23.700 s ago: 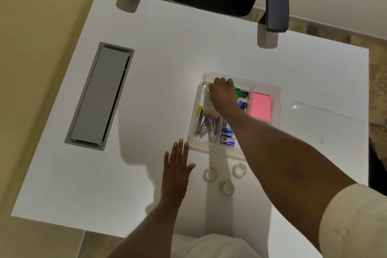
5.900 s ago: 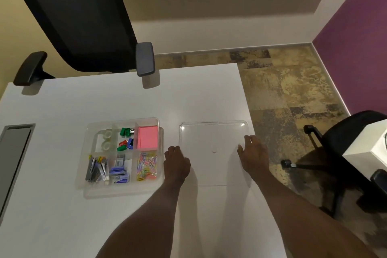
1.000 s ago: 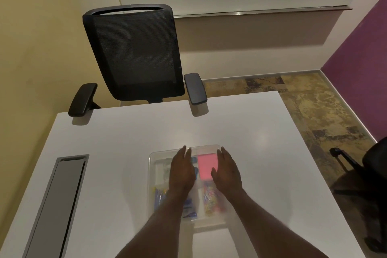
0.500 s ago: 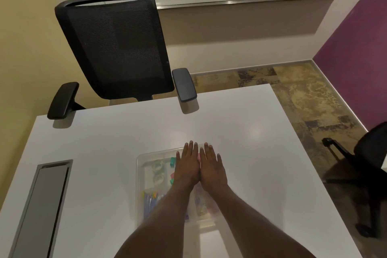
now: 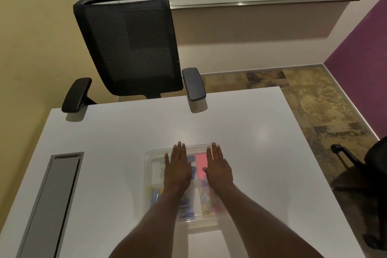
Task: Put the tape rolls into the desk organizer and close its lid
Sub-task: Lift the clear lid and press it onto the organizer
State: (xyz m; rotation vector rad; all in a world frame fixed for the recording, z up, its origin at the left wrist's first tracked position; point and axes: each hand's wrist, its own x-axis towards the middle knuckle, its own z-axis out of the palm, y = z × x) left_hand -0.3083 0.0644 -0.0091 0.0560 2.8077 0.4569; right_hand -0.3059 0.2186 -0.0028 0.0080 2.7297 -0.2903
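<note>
Left hand (image 5: 177,170) and right hand (image 5: 218,168) lie flat, fingers spread, palms down on the clear lid (image 5: 150,154) covering the organizer (image 5: 147,195) mid-worktop (image 5: 125,132). Tape rolls (image 5: 160,170) sit blurred inside, left rear compartment.

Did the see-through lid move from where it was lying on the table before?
Yes. The clear lid lay on the table right of the organizer; now it covers it, under both hands.

The box (image 5: 149,174) is clear, shiny plastic. The desk (image 5: 251,132) is smooth and white, a bit shiny. The chair (image 5: 129,44) back is black mesh cloth. The floor (image 5: 314,107) looks rough.
</note>
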